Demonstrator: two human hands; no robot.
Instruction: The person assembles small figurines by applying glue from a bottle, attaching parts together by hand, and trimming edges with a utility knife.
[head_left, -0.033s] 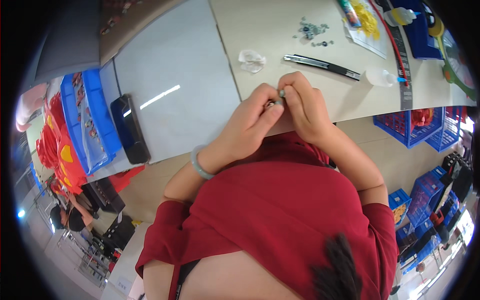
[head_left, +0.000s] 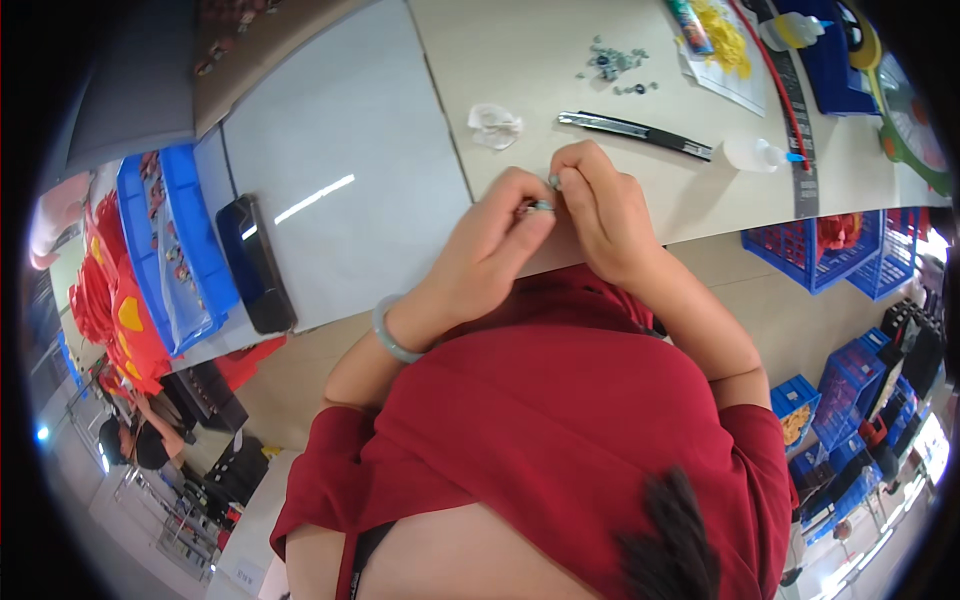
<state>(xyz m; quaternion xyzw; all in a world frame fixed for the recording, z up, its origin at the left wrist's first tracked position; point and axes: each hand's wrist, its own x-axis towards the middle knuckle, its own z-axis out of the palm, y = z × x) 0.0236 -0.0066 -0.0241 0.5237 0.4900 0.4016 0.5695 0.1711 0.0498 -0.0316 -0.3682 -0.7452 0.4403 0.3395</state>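
Observation:
Close to the table's front edge, my left hand [head_left: 497, 238] is closed, with small greenish and reddish beads [head_left: 538, 207] showing between its thumb and fingers. A pale bracelet circles that wrist. Right beside it, my right hand [head_left: 603, 212] is closed in a pinch on a small pale green bead [head_left: 556, 182]. Any thread between the two hands is too fine to make out. Beyond the hands lie a crumpled white tissue [head_left: 495, 126], a black utility knife [head_left: 635, 135] and a small pile of grey-green beads [head_left: 617, 64].
A white board [head_left: 350, 140] covers the table's left part, with a phone [head_left: 256, 265] on its edge beside a blue tray [head_left: 178, 245] of small pieces. To the right stand a squeeze bottle [head_left: 757, 155] and a red cord [head_left: 778, 75]. Blue crates [head_left: 815, 255] sit below.
My hands have drawn slightly apart, and more of the beads in my left hand shows. The whole view has shifted a little, moving the table's things slightly left.

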